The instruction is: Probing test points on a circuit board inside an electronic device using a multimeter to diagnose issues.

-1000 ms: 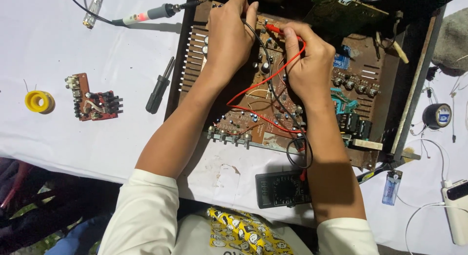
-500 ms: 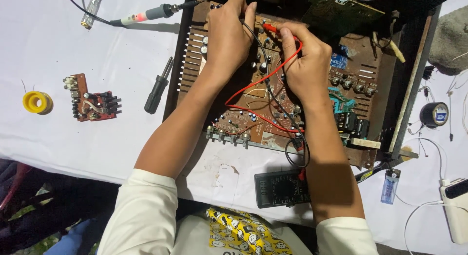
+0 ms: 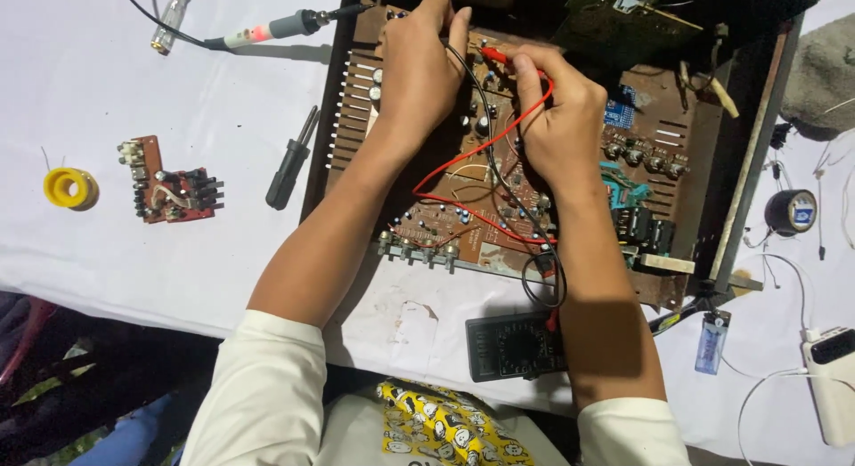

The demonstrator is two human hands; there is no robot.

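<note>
Right hand [image 3: 557,118] pinches red probe [image 3: 495,54], tip pointing left; left hand [image 3: 419,61] grips black probe [image 3: 445,40]. Open chassis [image 3: 757,163] holds 1 circuit board [image 3: 463,221].

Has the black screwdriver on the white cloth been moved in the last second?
No. The black screwdriver lies in the same spot beside the brown circuit board's left edge; only the camera view shifted slightly.

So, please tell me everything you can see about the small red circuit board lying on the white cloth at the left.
The small red circuit board lies flat on the white cloth, apart from the large open chassis. It is roughly rectangular, reddish-brown, with a row of dark parts along its right edge, pale connectors on its left end and thin wires across the middle. Nothing touches it; a yellow solder spool lies to its left and a black-handled screwdriver to its right.
</note>
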